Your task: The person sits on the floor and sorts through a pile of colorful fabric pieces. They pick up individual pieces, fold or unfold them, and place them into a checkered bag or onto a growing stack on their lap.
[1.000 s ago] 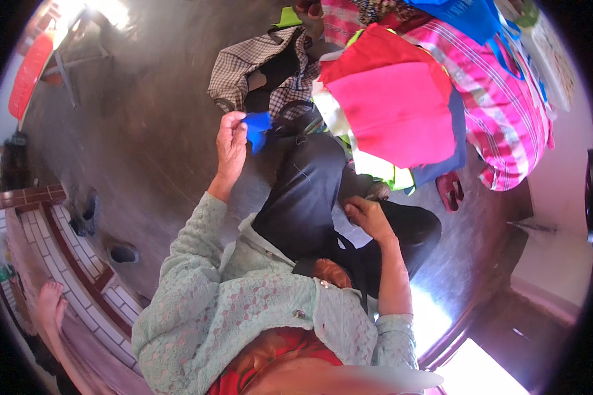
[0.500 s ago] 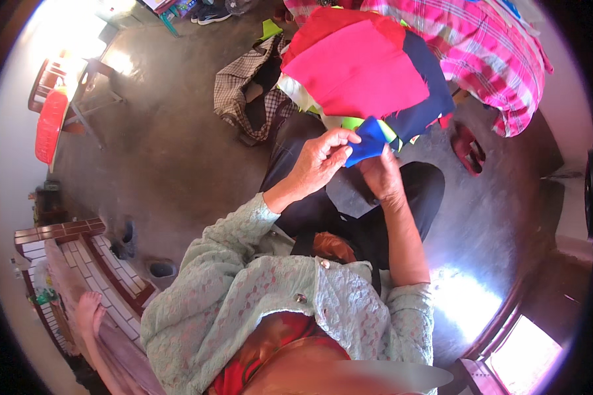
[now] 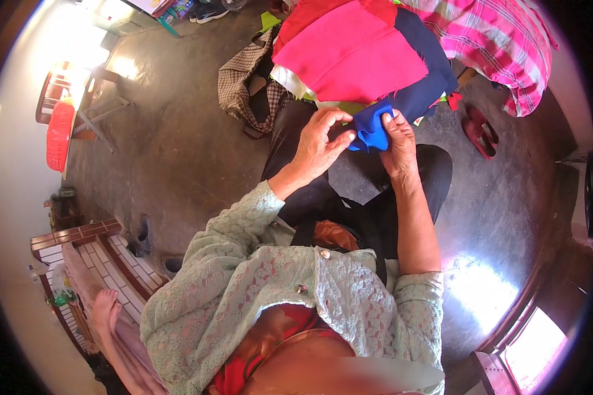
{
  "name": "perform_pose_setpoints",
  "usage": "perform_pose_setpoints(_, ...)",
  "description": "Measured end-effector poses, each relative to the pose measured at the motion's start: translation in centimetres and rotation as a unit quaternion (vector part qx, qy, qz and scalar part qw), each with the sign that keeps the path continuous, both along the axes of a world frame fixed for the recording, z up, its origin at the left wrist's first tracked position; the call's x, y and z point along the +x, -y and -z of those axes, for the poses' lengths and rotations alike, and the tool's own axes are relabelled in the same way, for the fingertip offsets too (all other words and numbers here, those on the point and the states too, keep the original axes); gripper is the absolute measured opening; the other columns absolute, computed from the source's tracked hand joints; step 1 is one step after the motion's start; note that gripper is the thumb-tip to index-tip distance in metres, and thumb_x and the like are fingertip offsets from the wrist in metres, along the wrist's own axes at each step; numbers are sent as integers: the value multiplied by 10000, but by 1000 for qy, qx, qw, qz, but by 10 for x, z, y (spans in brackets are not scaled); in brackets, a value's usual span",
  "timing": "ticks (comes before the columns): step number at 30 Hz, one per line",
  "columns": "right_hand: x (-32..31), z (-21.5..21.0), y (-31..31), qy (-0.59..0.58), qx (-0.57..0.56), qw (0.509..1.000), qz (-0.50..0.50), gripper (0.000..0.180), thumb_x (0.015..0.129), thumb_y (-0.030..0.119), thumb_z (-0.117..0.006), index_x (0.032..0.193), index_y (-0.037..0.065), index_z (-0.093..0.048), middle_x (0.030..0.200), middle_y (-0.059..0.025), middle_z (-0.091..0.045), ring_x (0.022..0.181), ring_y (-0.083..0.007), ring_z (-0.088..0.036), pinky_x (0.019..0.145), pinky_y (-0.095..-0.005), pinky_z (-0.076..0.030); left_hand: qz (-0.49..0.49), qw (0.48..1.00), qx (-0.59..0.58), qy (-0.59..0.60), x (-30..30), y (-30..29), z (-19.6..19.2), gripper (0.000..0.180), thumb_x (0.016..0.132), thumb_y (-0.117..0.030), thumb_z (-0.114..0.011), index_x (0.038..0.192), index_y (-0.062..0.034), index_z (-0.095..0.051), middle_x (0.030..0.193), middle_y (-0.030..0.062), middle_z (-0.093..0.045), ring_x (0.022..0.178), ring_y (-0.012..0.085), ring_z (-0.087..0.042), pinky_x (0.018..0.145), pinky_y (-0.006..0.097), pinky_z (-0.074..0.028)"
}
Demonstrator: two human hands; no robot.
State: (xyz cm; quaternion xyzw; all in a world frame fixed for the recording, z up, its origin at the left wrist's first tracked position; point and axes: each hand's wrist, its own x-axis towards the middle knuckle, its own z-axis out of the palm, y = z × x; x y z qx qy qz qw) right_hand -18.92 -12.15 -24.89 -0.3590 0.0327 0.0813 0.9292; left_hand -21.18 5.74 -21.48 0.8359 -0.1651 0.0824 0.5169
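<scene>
A small piece of blue cloth (image 3: 373, 128), folded and creased, is held up in front of the fabric pile. My right hand (image 3: 400, 141) pinches its right side between thumb and fingers. At the cloth's left edge is my left hand (image 3: 319, 143), its thumb and forefinger apart with a gap between them; the thumb tip lies close to or against the cloth. Just beyond both hands lies the pile, with a bright pink cloth piece (image 3: 359, 56) on top and dark navy fabric (image 3: 435, 79) under its right side. White and lime-green edges peek out below.
Pink plaid fabric (image 3: 501, 39) drapes at the far right, with a dark red shoe (image 3: 481, 131) on the floor below it. Left of the pile lies a checked cloth item (image 3: 240, 82). A bare foot (image 3: 105, 309) of another person rests near the tiled ledge (image 3: 79, 234).
My right hand has risen and now grips the blue cloth's right side in plain view. My left fingers have parted at the left edge. The cloth has shifted slightly and creased.
</scene>
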Motion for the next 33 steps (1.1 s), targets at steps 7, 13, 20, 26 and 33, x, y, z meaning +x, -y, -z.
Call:
perform_pose_setpoints(7,1,3,-1,18,-30,999,-7,80,859,127,-668,872,77,-607,812,-6,-640,704,-85,-581,672,-248,-493,60,997,-13,-36,-1,11,-2,518,719,-248,-796,1106,-8,-549,1018,110,-609,948,198,-603,835,328,-467)
perform_pose_setpoints(13,1,5,-1,2,-23,999,-47,110,851,164,-684,870,91,-604,766,-4,-624,653,-90,-575,602,-233,-478,41,990,-69,-113,-2,6,9,197,855,-122,-670,984,1,-585,798,22,-621,728,60,-558,657,227,-472)
perform_pose_setpoints(20,-5,-10,-11,41,-112,988,-95,405,795,62,-714,1140,59,-502,853,-20,-611,739,-104,-578,615,-233,-475,32,983,-105,-148,-2,-4,1,173,890,-156,-637,921,9,-599,778,-20,-576,709,30,-494,622,200,-422)
perform_pose_setpoints(26,-4,-7,-5,42,-66,990,-118,469,764,6,-723,1182,50,-517,845,-11,-618,741,-106,-578,639,-230,-466,83,944,-189,-256,-2,-17,-11,207,895,-187,-636,937,16,-632,808,-32,-585,728,35,-508,653,204,-424)
perform_pose_setpoints(33,-4,-5,-3,37,-81,987,-134,453,749,-47,-673,1170,62,-545,852,7,-624,749,-86,-579,626,-208,-446,42,874,-384,-296,5,-22,8,150,913,-163,-600,941,-17,-620,872,-14,-615,780,59,-554,716,234,-446)
